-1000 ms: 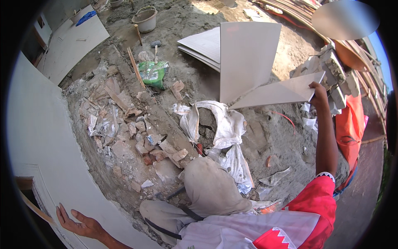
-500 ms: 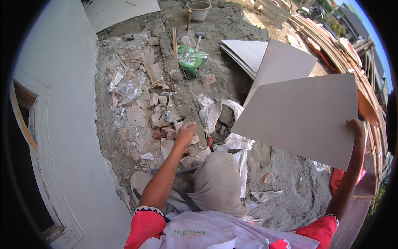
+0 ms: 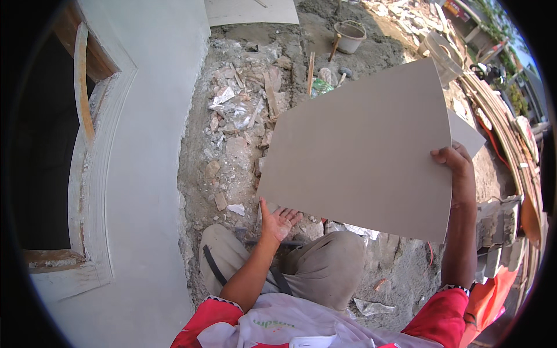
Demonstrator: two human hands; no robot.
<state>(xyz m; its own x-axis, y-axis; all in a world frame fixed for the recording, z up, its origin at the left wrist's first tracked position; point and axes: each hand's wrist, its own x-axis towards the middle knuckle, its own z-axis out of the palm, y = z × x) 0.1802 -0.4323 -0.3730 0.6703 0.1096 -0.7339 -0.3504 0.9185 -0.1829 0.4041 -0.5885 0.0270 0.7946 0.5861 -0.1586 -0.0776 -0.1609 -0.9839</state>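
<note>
A large flat grey board (image 3: 360, 151) is held up at a slant in front of me. My right hand (image 3: 455, 159) grips its right edge, thumb on the near face. Below the board's lower left corner, my left hand (image 3: 280, 223) is turned palm up with its fingers spread. Its thumb is close to that corner; whether they touch I cannot tell. Behind the held board, the corner of another grey board (image 3: 466, 133) sticks out, the rest hidden.
Broken rubble (image 3: 235, 145) lies along the pale wall (image 3: 151, 174), which has a window frame (image 3: 93, 232). Farther off are a bucket (image 3: 350, 40), a larger bucket (image 3: 440, 55), a partly hidden green bag (image 3: 320, 87) and a pale board (image 3: 249, 13). Long poles (image 3: 502, 124) line the right.
My right hand has brought the board leftward and nearer, covering much of the ground ahead. My left hand has turned palm up and spread its fingers near the board's corner. The view has shifted left.
</note>
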